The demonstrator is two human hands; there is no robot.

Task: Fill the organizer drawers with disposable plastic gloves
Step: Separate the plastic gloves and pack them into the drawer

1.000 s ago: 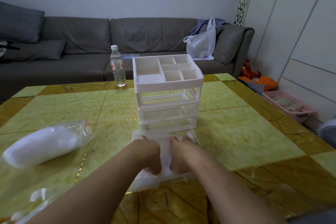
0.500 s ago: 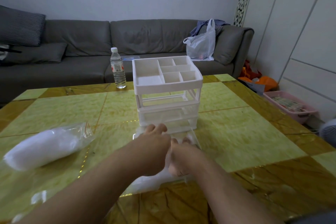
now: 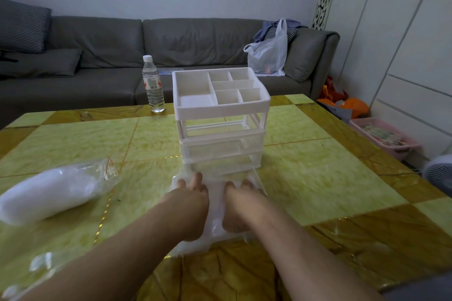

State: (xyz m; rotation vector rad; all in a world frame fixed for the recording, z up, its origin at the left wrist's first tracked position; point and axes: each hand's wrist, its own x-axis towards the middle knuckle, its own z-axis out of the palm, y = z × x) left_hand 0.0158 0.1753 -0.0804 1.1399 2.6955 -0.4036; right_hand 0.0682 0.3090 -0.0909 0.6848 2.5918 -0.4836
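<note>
Gloves going into removed drawer

Glove pack (image 3: pixel 49 190) lies left, unused. Left hand (image 3: pixel 189 205) and right hand (image 3: pixel 238 205), fingers flat, press gloves (image 3: pixel 215 203) into the pulled-out drawer (image 3: pixel 256 182) before the organizer (image 3: pixel 221 117). Remaining drawers look unfilled.

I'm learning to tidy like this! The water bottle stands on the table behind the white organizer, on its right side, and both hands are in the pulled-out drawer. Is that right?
Almost. In the head view the water bottle stands behind the white organizer on its left side, not its right. Both the left hand and right hand are indeed in the pulled-out drawer.
</note>
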